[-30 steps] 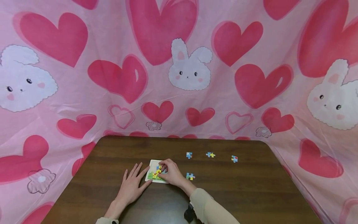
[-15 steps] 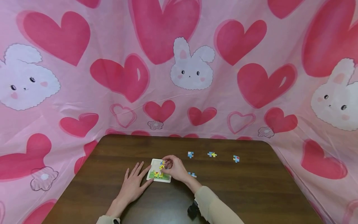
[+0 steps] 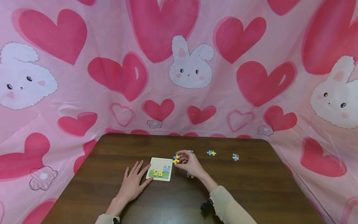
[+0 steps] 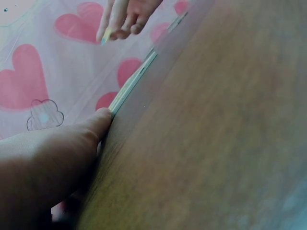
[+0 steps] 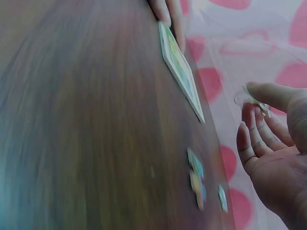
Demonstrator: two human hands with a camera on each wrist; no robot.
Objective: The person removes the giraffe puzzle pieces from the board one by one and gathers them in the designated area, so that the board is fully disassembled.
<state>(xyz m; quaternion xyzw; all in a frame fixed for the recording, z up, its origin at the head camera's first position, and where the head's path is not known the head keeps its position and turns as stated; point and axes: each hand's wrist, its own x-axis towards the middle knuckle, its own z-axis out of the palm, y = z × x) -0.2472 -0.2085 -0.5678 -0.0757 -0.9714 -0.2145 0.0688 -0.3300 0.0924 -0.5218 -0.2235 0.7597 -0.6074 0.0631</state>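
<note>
My right hand (image 3: pixel 191 163) pinches a yellow and blue puzzle piece (image 3: pixel 176 159) between thumb and fingers, raised above the table just right of the puzzle tray (image 3: pixel 159 159). The same piece (image 5: pixel 259 104) shows edge-on in the right wrist view. The white-rimmed square tray has fitted pieces (image 3: pixel 158 173) along its lower part and right side, showing green ground and yellow animal legs; its upper left is bare board. My left hand (image 3: pixel 132 183) lies flat with fingers spread, its thumb and index finger touching the tray's left side. In the left wrist view, the thumb (image 4: pixel 98 125) meets the tray's edge.
On the brown wooden table (image 3: pixel 246 193), loose pieces lie right of the tray: a blue and yellow piece (image 3: pixel 211 152), a blue piece with a red spot (image 3: pixel 236 157), and others partly hidden by the right hand. A pink heart-patterned curtain (image 3: pixel 221 93) surrounds the table.
My right hand has lifted the yellow and blue puzzle piece out of the tray and carried it up and right. More bare board shows in the tray. My left hand stays in place.
</note>
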